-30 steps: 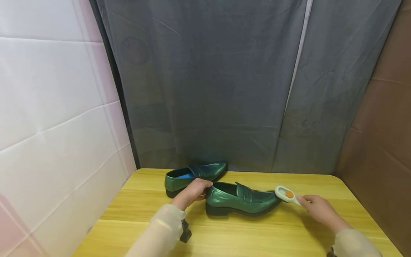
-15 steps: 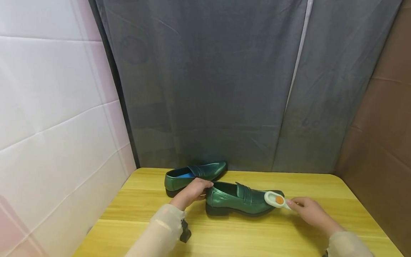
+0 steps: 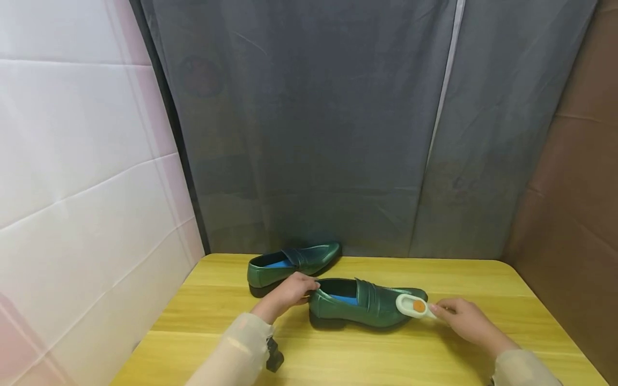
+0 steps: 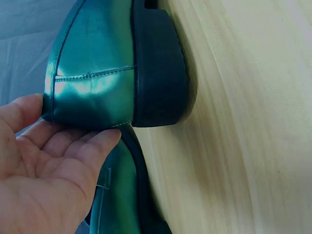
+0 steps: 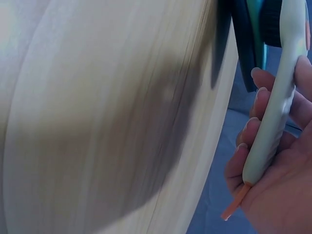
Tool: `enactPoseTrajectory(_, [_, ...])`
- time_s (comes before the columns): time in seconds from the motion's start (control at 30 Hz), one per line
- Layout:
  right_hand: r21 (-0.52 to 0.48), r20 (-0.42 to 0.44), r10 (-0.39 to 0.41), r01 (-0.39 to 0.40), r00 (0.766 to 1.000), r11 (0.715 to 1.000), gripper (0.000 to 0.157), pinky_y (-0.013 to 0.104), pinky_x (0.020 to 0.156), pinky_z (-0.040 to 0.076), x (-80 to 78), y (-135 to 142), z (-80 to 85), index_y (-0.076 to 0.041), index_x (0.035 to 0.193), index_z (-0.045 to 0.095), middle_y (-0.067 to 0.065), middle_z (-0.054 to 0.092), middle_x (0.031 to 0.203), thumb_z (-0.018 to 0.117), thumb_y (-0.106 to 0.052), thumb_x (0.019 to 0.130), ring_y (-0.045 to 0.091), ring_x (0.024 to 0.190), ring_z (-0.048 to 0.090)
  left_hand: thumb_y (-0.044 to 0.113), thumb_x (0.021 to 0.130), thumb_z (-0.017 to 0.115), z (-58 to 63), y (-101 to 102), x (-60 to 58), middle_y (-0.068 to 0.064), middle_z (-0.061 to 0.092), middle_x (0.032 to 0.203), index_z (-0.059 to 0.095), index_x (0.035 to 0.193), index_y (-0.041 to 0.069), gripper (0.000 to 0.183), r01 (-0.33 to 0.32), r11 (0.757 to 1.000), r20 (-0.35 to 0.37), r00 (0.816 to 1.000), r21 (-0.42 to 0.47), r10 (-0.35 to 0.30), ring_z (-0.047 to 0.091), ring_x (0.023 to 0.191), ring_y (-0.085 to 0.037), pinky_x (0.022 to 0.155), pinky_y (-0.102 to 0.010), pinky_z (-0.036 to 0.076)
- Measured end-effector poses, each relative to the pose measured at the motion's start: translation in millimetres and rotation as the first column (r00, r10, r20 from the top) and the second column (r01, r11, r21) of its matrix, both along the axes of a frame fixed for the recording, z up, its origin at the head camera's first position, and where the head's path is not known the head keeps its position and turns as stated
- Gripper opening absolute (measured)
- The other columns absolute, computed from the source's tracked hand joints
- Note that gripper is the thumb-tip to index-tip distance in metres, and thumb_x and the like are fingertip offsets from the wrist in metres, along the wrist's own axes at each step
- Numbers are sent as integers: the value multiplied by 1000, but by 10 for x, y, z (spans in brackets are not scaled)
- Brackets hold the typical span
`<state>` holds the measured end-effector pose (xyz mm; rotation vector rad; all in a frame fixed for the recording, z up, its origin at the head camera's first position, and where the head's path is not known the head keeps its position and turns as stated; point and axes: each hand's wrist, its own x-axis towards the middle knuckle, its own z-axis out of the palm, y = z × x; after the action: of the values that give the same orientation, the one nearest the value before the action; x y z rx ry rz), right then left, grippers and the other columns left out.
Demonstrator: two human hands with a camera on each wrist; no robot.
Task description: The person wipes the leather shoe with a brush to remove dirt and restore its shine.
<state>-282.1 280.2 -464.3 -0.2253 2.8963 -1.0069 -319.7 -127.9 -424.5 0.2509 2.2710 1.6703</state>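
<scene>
A shiny green loafer (image 3: 379,305) lies along the front, toe to the right, its opening tipped toward me so the blue insole shows. My left hand (image 3: 293,289) pinches the back rim, thumb on one side and fingers against the heel's outer leather (image 4: 92,100). In my right hand (image 3: 465,320) is a small brush (image 3: 403,304) with a pale handle and an orange oval. Its dark bristles (image 5: 271,22) face the loafer's front part. The right wrist view shows fingers curled along the handle, and an orange loop (image 5: 236,201) at its end.
A matching green loafer (image 3: 318,260) stands behind, near the back edge, partly covered by my left hand. The wooden table (image 3: 338,359) meets a grey curtain (image 3: 309,134) at the back. White cloth (image 3: 87,161) hangs on the left, brown cloth (image 3: 574,214) on the right.
The brush has moved left from the toe tip onto the loafer's front part. The near loafer has tipped toward me, bringing its blue insole into sight. The left hand keeps its grip.
</scene>
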Motion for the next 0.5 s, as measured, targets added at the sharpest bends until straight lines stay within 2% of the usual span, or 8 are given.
enactPoseTrajectory(0.13, [4, -25, 23, -23, 999, 1000, 35, 33, 67, 39, 7, -5, 5, -22, 87, 67, -5, 60, 86, 51, -54, 86, 15, 75, 48, 12, 90, 51, -5, -52, 38, -24, 37, 137, 62, 105, -11, 29, 27, 1000, -15, 1000, 1, -27, 41, 121, -34, 91, -50, 39])
enactPoseTrajectory(0.27, [0, -38, 39, -39, 998, 999, 35, 33, 68, 40, 7, 41, 7, -22, 87, 67, -5, 60, 87, 51, -54, 87, 14, 77, 49, 12, 91, 51, -12, -86, 57, -22, 39, 137, 64, 103, -8, 28, 45, 999, -43, 998, -27, -47, 42, 120, -30, 91, -47, 41])
enactPoseTrajectory(0.4, [15, -43, 13, -13, 999, 1000, 41, 38, 74, 43, 14, 125, 4, -20, 93, 68, -3, 62, 95, 48, -56, 87, 17, 87, 54, 13, 90, 51, -33, -93, 56, -20, 42, 135, 66, 99, -7, 27, 43, 998, -60, 997, -47, -46, 46, 114, -23, 86, -41, 44])
enactPoseTrajectory(0.5, [28, -44, -17, 18, 999, 999, 49, 44, 79, 44, 42, 176, 12, -16, 99, 67, 3, 63, 102, 46, -58, 87, 22, 95, 55, 11, 89, 51, -55, -82, 56, -20, 43, 134, 65, 88, -9, 25, 35, 999, -65, 997, -40, -38, 49, 106, -21, 80, -37, 46])
